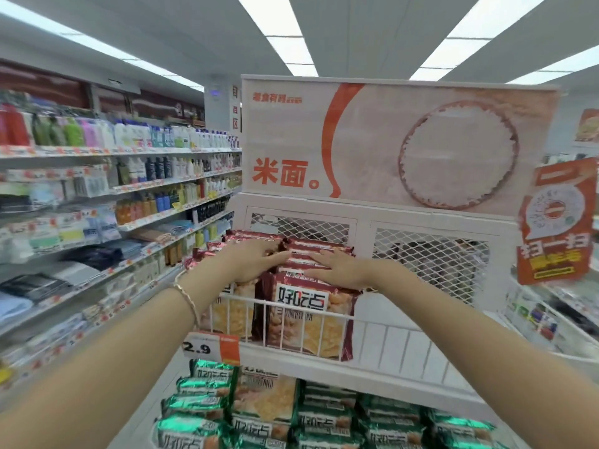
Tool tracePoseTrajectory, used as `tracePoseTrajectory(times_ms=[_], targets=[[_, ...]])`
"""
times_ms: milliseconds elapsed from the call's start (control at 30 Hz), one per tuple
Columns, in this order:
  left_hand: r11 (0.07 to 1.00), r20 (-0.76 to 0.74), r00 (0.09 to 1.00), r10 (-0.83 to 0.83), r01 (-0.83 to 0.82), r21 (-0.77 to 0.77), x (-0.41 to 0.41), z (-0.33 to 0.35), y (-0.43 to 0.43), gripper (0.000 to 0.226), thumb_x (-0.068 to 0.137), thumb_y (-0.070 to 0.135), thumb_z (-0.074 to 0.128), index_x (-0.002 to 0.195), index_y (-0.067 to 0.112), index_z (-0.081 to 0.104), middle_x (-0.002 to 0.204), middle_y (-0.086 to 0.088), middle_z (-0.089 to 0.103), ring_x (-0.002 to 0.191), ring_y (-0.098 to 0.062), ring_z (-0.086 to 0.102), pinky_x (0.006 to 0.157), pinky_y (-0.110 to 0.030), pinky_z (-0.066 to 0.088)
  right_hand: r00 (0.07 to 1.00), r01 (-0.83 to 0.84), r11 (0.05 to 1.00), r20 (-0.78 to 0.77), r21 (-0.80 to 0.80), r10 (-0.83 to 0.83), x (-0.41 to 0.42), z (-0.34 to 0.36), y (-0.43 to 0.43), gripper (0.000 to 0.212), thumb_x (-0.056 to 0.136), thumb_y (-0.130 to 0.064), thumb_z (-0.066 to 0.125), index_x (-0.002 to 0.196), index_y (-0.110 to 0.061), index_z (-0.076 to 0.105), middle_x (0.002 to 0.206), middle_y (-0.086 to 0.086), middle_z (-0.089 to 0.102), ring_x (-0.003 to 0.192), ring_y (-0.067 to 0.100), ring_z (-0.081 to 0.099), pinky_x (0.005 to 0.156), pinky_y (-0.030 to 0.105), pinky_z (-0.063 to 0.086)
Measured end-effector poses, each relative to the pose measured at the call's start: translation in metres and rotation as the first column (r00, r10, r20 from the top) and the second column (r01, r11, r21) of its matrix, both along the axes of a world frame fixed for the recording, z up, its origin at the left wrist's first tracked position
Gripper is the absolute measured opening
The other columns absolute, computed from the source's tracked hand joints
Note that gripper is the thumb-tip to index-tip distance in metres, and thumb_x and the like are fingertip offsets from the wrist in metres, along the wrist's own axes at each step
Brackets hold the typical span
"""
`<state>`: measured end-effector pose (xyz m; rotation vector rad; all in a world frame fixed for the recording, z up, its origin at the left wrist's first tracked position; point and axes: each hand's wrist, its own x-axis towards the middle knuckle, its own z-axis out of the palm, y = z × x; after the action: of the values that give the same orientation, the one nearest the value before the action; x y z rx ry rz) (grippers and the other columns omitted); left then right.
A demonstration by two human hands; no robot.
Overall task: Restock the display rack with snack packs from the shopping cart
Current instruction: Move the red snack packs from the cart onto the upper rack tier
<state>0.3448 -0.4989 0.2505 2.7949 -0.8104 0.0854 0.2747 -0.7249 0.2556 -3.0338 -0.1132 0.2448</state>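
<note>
While upright, snack packs (308, 306) label-forward

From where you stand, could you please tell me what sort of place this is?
Most likely a supermarket aisle: stocked shelves line the left, a 2.9 price tag hangs on the rack, and the left hand and right hand rest on snack packs in it.

Recorded from a single wide-angle camera worn on the head, faced forward toward the display rack (363, 234) at close range, taking in ceiling (356, 27) above and lower shelf stock (324, 413) below.
</note>
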Motion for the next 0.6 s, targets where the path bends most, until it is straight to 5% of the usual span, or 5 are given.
tracePoseTrajectory(times_ms=[133,200,300,433,600], targets=[[0.986,0.296,0.945,0.141,-0.107,-0.126,-0.036,-0.018,0.041,0.072,0.097,0.070,0.023,0.154,0.028,0.032,0.160,0.002,0.035,0.146,-0.020,0.034,0.120,-0.052,0.025,0.937,-0.037,0.993,0.348,0.108,-0.003,-0.033,0.015,0.027,0.059,0.103,-0.059,0.023,0.122,-0.019,0.064,0.124,0.006,0.065,0.114,0.025,0.058,0.106,0.044,0.038],[0.970,0.324,0.920,0.220,-0.170,-0.176,-0.062,-0.032,0.070,0.066,0.100,0.062,0.029,0.155,0.026,0.030,0.162,-0.001,0.029,0.149,-0.022,0.027,0.120,-0.050,0.021,0.837,-0.166,0.984,0.537,0.067,0.105,-0.053,0.007,0.052,0.050,0.105,-0.049,0.029,0.105,-0.018,0.068,0.105,0.001,0.065,0.101,0.020,0.058,0.103,0.046,0.037],[0.939,0.291,0.901,0.323,-0.265,-0.221,-0.102,-0.057,0.119,0.062,0.101,0.060,0.033,0.152,0.025,0.036,0.161,-0.002,0.032,0.146,-0.026,0.031,0.116,-0.052,0.026,0.772,-0.265,0.963,0.587,-0.049,0.243,-0.079,-0.028,0.095,0.043,0.104,-0.038,0.039,0.131,-0.013,0.061,0.142,0.008,0.051,0.137,0.027,0.038,0.119,0.048,0.018],[0.894,0.116,0.890,0.441,-0.426,-0.139,-0.167,-0.105,0.188,0.063,0.101,0.059,0.032,0.151,0.021,0.038,0.162,-0.005,0.029,0.148,-0.028,0.028,0.117,-0.052,0.030,0.670,-0.409,0.910,0.654,-0.068,0.350,-0.110,-0.088,0.161,0.037,0.095,-0.027,0.048,0.122,-0.010,0.067,0.142,0.016,0.052,0.137,0.034,0.043,0.116,0.059,0.026],[0.808,-0.101,0.808,0.581,-0.587,-0.052,-0.244,-0.157,0.274,0.055,0.102,0.051,0.037,0.141,0.014,0.049,0.149,-0.010,0.044,0.133,-0.031,0.044,0.107,-0.046,0.041,0.795,-0.505,0.862,0.415,0.047,0.443,-0.149,-0.158,0.250,0.037,0.095,-0.026,0.055,0.127,-0.009,0.065,0.146,0.019,0.047,0.137,0.033,0.042,0.115,0.044,0.028]])
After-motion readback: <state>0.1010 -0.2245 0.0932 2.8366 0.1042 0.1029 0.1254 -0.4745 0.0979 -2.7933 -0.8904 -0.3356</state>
